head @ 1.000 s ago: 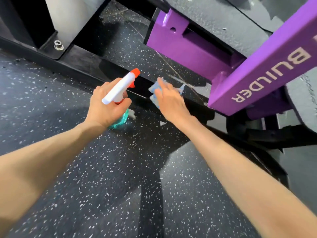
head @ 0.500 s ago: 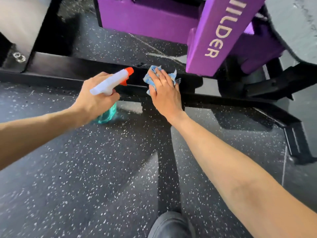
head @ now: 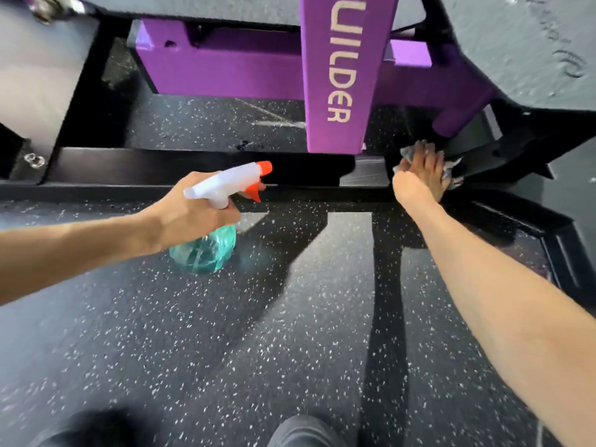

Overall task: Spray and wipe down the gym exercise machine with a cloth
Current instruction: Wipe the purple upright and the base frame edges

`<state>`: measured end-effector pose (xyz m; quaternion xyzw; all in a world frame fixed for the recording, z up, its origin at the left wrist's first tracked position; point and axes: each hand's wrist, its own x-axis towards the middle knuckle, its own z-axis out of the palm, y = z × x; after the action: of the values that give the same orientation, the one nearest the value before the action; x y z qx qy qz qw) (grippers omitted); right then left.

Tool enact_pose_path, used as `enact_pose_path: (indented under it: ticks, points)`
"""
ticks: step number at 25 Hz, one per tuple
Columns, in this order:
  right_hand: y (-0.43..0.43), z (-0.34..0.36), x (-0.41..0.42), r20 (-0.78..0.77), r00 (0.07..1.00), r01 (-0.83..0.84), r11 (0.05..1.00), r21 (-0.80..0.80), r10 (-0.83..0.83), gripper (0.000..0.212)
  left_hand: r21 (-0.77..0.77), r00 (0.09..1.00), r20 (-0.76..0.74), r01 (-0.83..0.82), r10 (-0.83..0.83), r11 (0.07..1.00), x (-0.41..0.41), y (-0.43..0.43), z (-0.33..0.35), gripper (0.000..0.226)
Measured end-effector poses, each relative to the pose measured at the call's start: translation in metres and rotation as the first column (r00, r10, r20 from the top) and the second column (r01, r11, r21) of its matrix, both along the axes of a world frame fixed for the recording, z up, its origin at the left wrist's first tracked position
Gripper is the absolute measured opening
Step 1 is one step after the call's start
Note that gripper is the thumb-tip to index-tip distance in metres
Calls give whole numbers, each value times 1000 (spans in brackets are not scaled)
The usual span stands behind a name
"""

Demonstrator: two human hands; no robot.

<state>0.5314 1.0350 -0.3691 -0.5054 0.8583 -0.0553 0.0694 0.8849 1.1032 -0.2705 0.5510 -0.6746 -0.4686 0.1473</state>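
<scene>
Head view: right hand (head: 417,175) lies flat with fingers straight, pressing the cloth (head: 453,179) down; it pinches nothing.
Cloth position: blue-grey and crumpled, mostly under the palm, with edges showing past the fingertips and the far side of the hand. It sits on the black frame where an angled member meets the base rail (head: 161,169), just right of the foot of the purple upright (head: 338,75).
Left hand: the left hand (head: 190,211) is wrapped round the neck of the spray bottle (head: 206,250), with one fingertip at the orange trigger.
Bottle attitude: held off the floor, white head uppermost, nozzle pointing right towards the rail and the cloth.
Governing relation: the rail's long axis runs left to right across the view. The cloth is at its right-hand end and the bottle is well apart to the left, so the right hand is nearer the joint being wiped.
Judgement on next move: wiping would follow the rail or the angled member; any fresh spray would need the nozzle brought closer to the cloth's side.
Container contents: the bottle's clear body shows teal liquid; the level cannot be read.
Surroundings: speckled black rubber floor (head: 258,317); a dark shoe (head: 303,430) shows at the bottom edge.
</scene>
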Motion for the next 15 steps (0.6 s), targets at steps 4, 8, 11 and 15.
enact_pose_path:
  ticks: [4, 8, 11, 15]
  points:
    - [16, 0, 78, 24, 858, -511, 857, -63, 514, 43, 44, 998, 0, 68, -68, 997, -31, -9, 3, 52]
    - [9, 0, 10, 2, 846, -532, 845, -48, 533, 48, -10, 993, -63, 98, -98, 995, -65, -12, -11, 48]
    - [11, -6, -50, -44, 956, -291, 955, -52, 289, 50, -31, 976, -148, 156, -159, 987, -97, -17, -23, 47]
    - [9, -8, -39, -55, 971, -238, 962, -135, 233, 51, -119, 942, -193, 255, -274, 960, -151, -18, -34, 42]
